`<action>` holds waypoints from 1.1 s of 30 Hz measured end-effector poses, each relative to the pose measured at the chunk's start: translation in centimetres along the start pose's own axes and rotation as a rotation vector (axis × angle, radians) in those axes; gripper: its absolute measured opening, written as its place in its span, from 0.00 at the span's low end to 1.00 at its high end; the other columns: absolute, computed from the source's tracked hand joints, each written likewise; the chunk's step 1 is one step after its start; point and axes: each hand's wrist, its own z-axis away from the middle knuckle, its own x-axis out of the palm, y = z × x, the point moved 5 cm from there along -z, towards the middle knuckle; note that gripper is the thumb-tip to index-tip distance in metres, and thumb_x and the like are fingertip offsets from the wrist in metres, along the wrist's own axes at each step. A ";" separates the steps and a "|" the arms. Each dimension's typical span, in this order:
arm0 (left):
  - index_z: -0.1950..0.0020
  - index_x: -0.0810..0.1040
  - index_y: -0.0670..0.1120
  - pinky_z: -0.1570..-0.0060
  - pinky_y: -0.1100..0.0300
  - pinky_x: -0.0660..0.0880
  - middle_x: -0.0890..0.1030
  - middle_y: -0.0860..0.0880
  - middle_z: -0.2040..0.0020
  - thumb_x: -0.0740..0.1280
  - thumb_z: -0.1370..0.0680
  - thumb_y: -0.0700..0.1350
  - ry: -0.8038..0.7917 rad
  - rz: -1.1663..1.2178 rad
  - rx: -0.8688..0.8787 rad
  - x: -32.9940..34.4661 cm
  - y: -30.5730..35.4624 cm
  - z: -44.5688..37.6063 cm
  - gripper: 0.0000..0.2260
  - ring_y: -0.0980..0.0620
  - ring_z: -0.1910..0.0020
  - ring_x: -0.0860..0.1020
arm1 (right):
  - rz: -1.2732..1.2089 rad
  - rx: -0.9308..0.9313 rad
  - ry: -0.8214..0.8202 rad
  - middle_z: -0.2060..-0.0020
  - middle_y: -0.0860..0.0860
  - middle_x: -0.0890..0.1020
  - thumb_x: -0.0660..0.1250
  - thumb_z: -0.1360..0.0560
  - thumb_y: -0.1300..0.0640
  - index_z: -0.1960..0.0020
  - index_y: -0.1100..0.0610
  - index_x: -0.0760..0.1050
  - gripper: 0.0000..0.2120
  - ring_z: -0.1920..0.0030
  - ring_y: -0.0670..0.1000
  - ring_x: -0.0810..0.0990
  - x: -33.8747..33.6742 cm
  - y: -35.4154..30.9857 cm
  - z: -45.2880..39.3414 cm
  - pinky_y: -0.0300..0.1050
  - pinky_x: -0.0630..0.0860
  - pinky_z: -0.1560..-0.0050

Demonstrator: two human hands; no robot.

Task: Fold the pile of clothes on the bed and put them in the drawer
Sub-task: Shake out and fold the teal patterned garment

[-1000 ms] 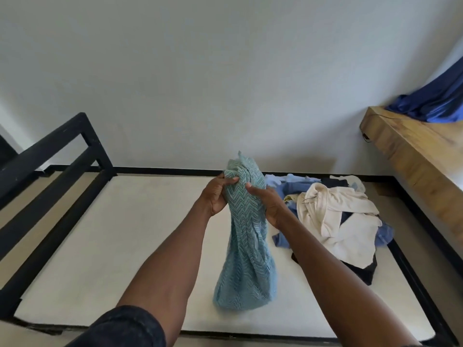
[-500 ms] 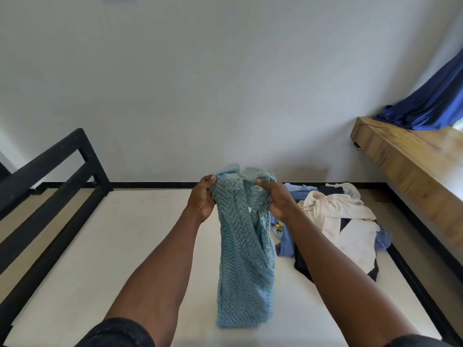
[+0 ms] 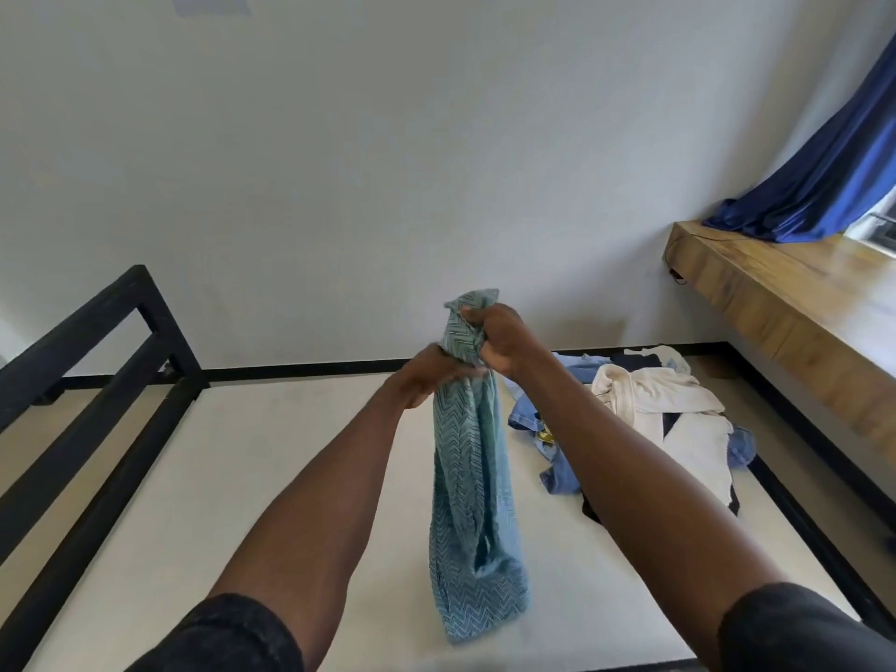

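A teal zigzag-patterned garment [image 3: 472,502] hangs bunched in front of me, its lower end near the white mattress [image 3: 194,477]. My right hand [image 3: 499,339] grips its top in a fist. Just below, my left hand [image 3: 429,375] holds the cloth, blurred by motion. To the right on the mattress lies the pile of clothes [image 3: 649,414]: cream, light blue denim and dark pieces. No drawer is in view.
A black metal bed frame [image 3: 97,380] borders the mattress, with a raised rail at the left. A wooden ledge [image 3: 785,293] runs along the right wall, a blue curtain [image 3: 824,177] draped on it. A white wall stands behind the bed.
My hands, spread apart on the garment's top edge half a second ago, have come together. The right hand has risen and bunched the top, and the garment hangs narrower.
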 end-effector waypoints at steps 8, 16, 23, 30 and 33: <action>0.56 0.79 0.39 0.61 0.56 0.78 0.83 0.44 0.67 0.61 0.18 0.46 0.388 0.657 -0.117 -2.6 2.0 1.2 0.14 0.47 0.68 0.81 | 0.587 0.428 -0.073 0.35 0.50 0.70 0.69 0.26 0.67 0.28 0.57 0.65 0.29 0.35 0.51 0.69 -10.8 14.9 2.5 0.47 0.70 0.40; 0.47 0.80 0.38 0.60 0.56 0.80 0.83 0.40 0.52 0.56 0.17 0.45 0.534 0.818 0.145 -12.6 6.6 5.4 0.15 0.45 0.58 0.82 | 0.753 0.239 0.233 0.67 0.56 0.74 0.63 0.27 0.66 0.64 0.61 0.71 0.08 0.65 0.55 0.74 -8.1 18.8 0.7 0.48 0.68 0.66; 0.22 0.58 0.41 0.33 0.53 0.66 0.66 0.42 0.26 0.77 0.28 0.43 0.445 -0.308 -0.282 -13.7 -2.2 7.5 0.41 0.42 0.28 0.67 | 0.683 0.149 0.066 0.60 0.57 0.78 0.59 0.21 0.67 0.54 0.59 0.76 0.09 0.66 0.49 0.79 0.1 7.8 -2.9 0.45 0.71 0.67; 0.46 0.82 0.46 0.50 0.50 0.79 0.84 0.45 0.53 0.71 0.30 0.38 0.547 -0.112 0.049 -7.6 -3.4 5.4 0.14 0.47 0.53 0.81 | 0.251 0.101 -0.259 0.57 0.54 0.80 0.69 0.23 0.48 0.51 0.58 0.75 0.13 0.57 0.52 0.80 5.5 4.7 -1.0 0.45 0.77 0.54; 0.45 0.82 0.43 0.47 0.48 0.80 0.85 0.43 0.51 0.72 0.26 0.40 0.659 0.117 -0.001 -9.4 -3.2 5.9 0.10 0.43 0.51 0.83 | 0.592 0.098 -0.295 0.36 0.52 0.74 0.76 0.31 0.48 0.30 0.55 0.69 0.33 0.34 0.53 0.71 0.7 7.0 -0.7 0.48 0.64 0.35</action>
